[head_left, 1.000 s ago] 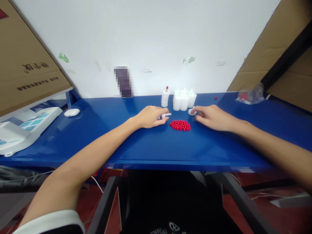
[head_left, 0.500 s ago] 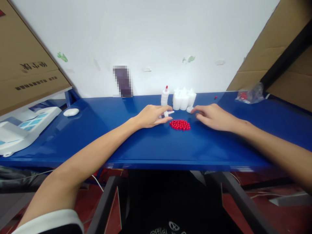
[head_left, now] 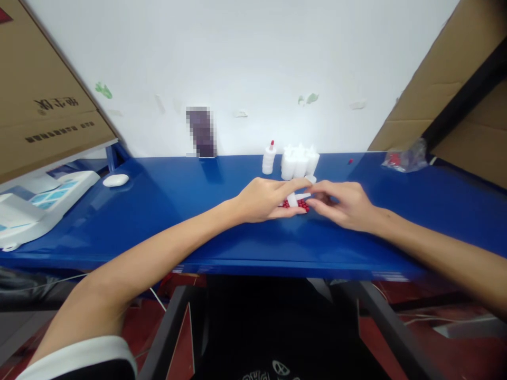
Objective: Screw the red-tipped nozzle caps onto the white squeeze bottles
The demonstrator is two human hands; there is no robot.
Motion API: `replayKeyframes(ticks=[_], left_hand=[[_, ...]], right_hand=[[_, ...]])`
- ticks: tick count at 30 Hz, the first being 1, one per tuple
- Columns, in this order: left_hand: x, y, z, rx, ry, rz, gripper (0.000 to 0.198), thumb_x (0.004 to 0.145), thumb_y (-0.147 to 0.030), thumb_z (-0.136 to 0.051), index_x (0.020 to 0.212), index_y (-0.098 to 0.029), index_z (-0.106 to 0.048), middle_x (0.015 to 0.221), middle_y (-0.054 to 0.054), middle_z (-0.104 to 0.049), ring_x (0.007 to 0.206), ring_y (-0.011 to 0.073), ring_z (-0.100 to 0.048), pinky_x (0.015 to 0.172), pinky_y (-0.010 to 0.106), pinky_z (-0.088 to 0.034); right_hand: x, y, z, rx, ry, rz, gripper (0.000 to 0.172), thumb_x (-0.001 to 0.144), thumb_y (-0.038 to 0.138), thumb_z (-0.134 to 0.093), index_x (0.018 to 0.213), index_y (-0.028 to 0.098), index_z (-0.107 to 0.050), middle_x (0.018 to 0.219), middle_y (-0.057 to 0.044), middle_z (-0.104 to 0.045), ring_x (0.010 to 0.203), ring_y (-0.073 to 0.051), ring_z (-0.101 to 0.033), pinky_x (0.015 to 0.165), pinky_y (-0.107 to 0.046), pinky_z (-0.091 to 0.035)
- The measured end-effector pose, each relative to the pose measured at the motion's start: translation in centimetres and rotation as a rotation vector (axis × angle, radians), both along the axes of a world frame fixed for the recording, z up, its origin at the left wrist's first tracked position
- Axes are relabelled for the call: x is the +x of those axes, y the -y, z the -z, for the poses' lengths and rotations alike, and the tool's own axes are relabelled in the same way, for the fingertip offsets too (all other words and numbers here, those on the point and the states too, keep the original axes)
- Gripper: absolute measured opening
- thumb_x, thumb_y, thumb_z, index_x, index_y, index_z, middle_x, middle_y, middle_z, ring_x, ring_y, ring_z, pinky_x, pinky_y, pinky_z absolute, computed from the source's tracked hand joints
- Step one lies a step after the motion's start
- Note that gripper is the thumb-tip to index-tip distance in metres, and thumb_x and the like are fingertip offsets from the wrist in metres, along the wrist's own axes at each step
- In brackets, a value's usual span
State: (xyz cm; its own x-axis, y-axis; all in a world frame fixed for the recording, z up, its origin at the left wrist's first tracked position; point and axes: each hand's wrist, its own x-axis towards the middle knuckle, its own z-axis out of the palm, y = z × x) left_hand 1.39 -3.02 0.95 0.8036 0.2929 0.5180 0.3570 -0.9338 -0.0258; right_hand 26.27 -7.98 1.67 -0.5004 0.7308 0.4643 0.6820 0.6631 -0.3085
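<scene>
My left hand [head_left: 273, 200] is closed around a small white squeeze bottle [head_left: 292, 200] held sideways, its tapered nozzle [head_left: 303, 196] pointing right. Most of the bottle is hidden by my fingers. Beside the nozzle's tip is my right hand [head_left: 343, 206], with thumb and forefinger apart on either side of it; I cannot tell whether they touch it. Small red caps [head_left: 304, 206] lie beneath the held bottle, partly covered by my left hand. A white round piece [head_left: 310, 179] lies just behind my fingertips.
One upright white bottle with a red cap [head_left: 269, 160] stands by the wall, left of a cluster of white bottles [head_left: 300, 163]. A loose red cap [head_left: 350, 161] and a clear bag [head_left: 407, 157] lie right. A white oval case [head_left: 116, 180] and white device [head_left: 51, 203] sit left.
My left hand has moved right with the white bottle, over the red caps. My right hand has come nearer from beside the white round piece to the nozzle tip.
</scene>
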Motion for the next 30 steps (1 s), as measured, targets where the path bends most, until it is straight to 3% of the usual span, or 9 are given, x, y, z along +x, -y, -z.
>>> replayKeyframes(ticks=[6,10,12,15,18,30], left_hand=[[0.2,0.2,-0.3,-0.073,-0.034,-0.031,0.064,0.104,-0.064,-0.051,0.152,-0.022,-0.045,0.102,0.006,-0.078,0.08,0.0185,-0.073,0.07,0.028,-0.052],[-0.1,-0.2,-0.7,-0.185,0.012,-0.108,0.069,0.103,-0.064,-0.051,0.156,-0.021,-0.04,0.097,0.004,-0.076,0.074,0.0178,-0.07,0.069,0.028,-0.051],[-0.5,-0.8,-0.8,-0.223,0.069,-0.131,0.056,0.106,-0.059,-0.046,0.146,-0.02,-0.051,0.096,0.004,-0.075,0.077,0.0175,-0.07,0.071,0.028,-0.05],[-1.3,-2.0,-0.6,-0.206,0.057,-0.141,0.042,0.108,-0.048,-0.038,0.109,-0.019,-0.068,0.09,0.004,-0.075,0.077,0.0172,-0.068,0.07,0.03,-0.047],[-2.0,-3.1,-0.4,-0.133,-0.025,-0.179,0.042,0.106,-0.042,-0.036,0.085,-0.019,-0.065,0.078,0.004,-0.071,0.068,0.0171,-0.062,0.064,0.031,-0.041],[-2.1,-3.6,0.1,-0.061,-0.111,-0.164,0.039,0.104,-0.034,-0.033,0.086,-0.018,-0.064,0.079,0.004,-0.071,0.067,0.0169,-0.061,0.061,0.031,-0.038]], right_hand=[[-0.5,0.1,0.0,-0.007,-0.051,0.036,0.036,0.099,0.053,-0.048,0.098,0.027,-0.072,0.083,-0.006,-0.077,0.062,-0.021,-0.062,0.065,-0.037,-0.049],[0.1,-0.4,-0.1,0.043,-0.114,0.137,0.037,0.099,0.053,-0.046,0.095,0.026,-0.071,0.077,-0.007,-0.073,0.062,-0.023,-0.06,0.066,-0.04,-0.048],[0.9,-1.3,-0.2,0.084,-0.163,0.214,0.037,0.099,0.052,-0.045,0.095,0.025,-0.07,0.074,-0.007,-0.069,0.063,-0.023,-0.058,0.066,-0.041,-0.047],[2.5,-3.1,-0.3,0.105,-0.183,0.312,0.033,0.099,0.048,-0.047,0.1,0.025,-0.07,0.073,-0.008,-0.067,0.067,-0.025,-0.058,0.069,-0.043,-0.047],[3.5,-4.7,-0.2,0.081,-0.14,0.381,0.032,0.099,0.044,-0.046,0.104,0.023,-0.07,0.073,-0.008,-0.067,0.068,-0.026,-0.06,0.073,-0.044,-0.047],[3.3,-6.5,1.0,0.003,-0.004,0.395,0.026,0.094,0.038,-0.052,0.1,0.021,-0.07,0.071,-0.006,-0.07,0.066,-0.024,-0.066,0.068,-0.038,-0.046]])
